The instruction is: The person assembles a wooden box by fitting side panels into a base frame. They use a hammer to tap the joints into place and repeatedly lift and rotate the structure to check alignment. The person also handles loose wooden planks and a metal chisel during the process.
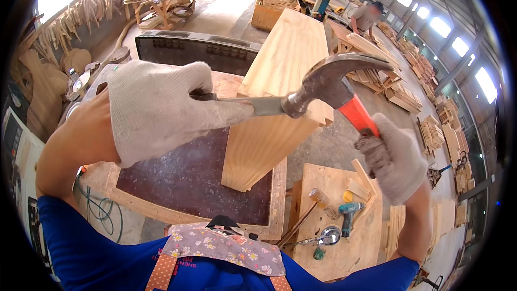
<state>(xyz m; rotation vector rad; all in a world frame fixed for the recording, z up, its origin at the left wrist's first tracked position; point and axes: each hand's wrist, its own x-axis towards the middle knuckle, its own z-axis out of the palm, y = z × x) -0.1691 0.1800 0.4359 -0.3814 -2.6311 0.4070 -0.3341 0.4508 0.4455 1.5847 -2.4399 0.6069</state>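
Note:
My left hand [161, 108], in a pale knit glove, grips a flat grey bar [266, 106] with the index finger laid along it. The bar's exact kind is not clear. In my right hand [396, 159], also gloved, is a claw hammer [328, 82] with a red and dark handle. Its striking face appears against the right end of the bar, though depth is hard to judge. Behind and below stands a long pale wooden box-like piece [288, 48], resting on the workbench's dark top [177, 167]. My left hand hides part of the bench.
A low wooden table [318, 258] at the lower right holds a teal cordless drill [350, 218], a mallet [318, 196] and a yellow tape roll [348, 196]. Beyond the bench lies a dark panel [194, 48]. Another person [367, 19] bends over boards at the far right.

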